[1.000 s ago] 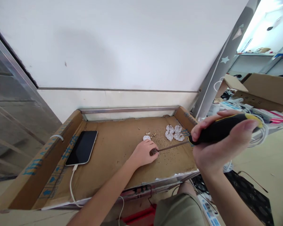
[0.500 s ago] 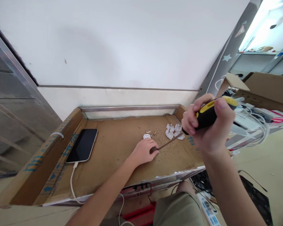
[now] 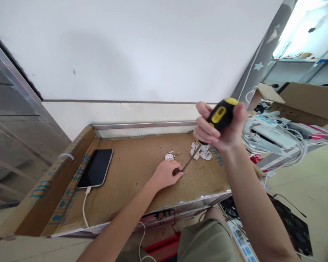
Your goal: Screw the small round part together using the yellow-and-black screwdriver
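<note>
My right hand (image 3: 221, 127) is wrapped round the black and yellow handle of a screwdriver (image 3: 221, 114), raised above the cardboard. Its shaft slants down to the left, and the tip meets a small dark brown piece (image 3: 176, 171). That piece is pinched in the fingers of my left hand (image 3: 165, 174), which rests on the cardboard; its kind I cannot make out. Just beyond my left hand lie a round white part (image 3: 169, 157) and a few small brass-coloured pins (image 3: 176, 154). Clear plastic pieces (image 3: 205, 153) sit behind the screwdriver shaft.
A phone (image 3: 95, 168) with a white cable (image 3: 84, 209) lies on the left of the cardboard tray (image 3: 131, 160). Dark specks dot the cardboard near my hands. At right are an open cardboard box (image 3: 306, 102) and tangled white cables (image 3: 297, 145). A white wall stands behind.
My right hand has swung left and the screwdriver now stands more upright, its tip still at the dark piece. My left hand has stayed nearly in place.
</note>
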The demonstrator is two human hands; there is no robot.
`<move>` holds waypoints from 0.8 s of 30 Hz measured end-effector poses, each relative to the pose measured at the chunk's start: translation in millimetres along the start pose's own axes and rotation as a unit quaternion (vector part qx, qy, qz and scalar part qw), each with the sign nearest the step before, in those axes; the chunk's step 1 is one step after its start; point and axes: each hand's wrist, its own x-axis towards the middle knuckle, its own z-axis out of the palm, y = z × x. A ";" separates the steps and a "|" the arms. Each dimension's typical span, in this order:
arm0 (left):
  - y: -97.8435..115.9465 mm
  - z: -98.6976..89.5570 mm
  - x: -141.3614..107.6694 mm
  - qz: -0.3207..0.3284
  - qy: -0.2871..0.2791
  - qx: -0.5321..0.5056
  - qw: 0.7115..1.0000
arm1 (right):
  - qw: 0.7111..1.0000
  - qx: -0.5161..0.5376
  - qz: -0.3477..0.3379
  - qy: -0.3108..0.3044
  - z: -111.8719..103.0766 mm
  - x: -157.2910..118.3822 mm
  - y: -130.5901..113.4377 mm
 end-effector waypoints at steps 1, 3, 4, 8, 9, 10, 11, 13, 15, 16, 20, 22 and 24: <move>-0.3 0.1 0.0 0.000 0.001 -0.001 1.000 | 0.998 -0.036 -0.006 0.055 2.6 -0.9 1.0; -0.7 0.3 0.2 0.000 0.003 -0.001 1.000 | 0.981 -0.110 -0.011 0.158 11.4 -5.0 1.6; -0.9 0.3 0.3 0.000 0.003 0.000 1.000 | 0.973 -0.127 -0.014 0.192 16.9 -7.5 1.3; -0.7 0.1 0.9 -0.001 -0.005 0.005 1.000 | 0.955 -0.073 -0.061 0.280 33.5 -13.5 0.1; -0.7 0.1 0.9 -0.001 -0.007 0.006 1.000 | 0.950 -0.058 -0.078 0.298 34.3 -13.0 0.3; -0.6 0.1 0.9 -0.001 -0.008 0.007 1.000 | 0.946 -0.048 -0.088 0.309 33.4 -11.7 0.6; -0.7 0.1 0.9 -0.001 -0.008 0.008 1.000 | 0.945 -0.042 -0.090 0.313 31.0 -10.0 1.0; -0.7 0.1 0.6 0.000 -0.007 0.009 1.000 | 0.954 -0.031 -0.073 0.290 23.5 -6.2 1.7; -0.6 -0.1 0.4 0.000 -0.005 0.009 1.000 | 0.960 -0.027 -0.049 0.273 15.4 -3.4 2.2; -0.5 -0.3 0.4 -0.001 -0.004 0.008 1.000 | 0.958 -0.036 -0.047 0.279 12.2 -2.7 2.2; 0.4 -0.7 0.3 -0.004 -0.006 0.007 1.000 | 0.923 -0.126 -0.056 0.359 7.5 -3.8 1.7; 0.4 -0.5 0.3 -0.005 -0.006 0.006 1.000 | 0.911 -0.143 -0.065 0.380 7.9 -5.3 1.0; 0.2 -0.1 0.3 -0.006 -0.004 0.006 1.000 | 0.917 -0.116 -0.079 0.373 8.3 -6.4 0.2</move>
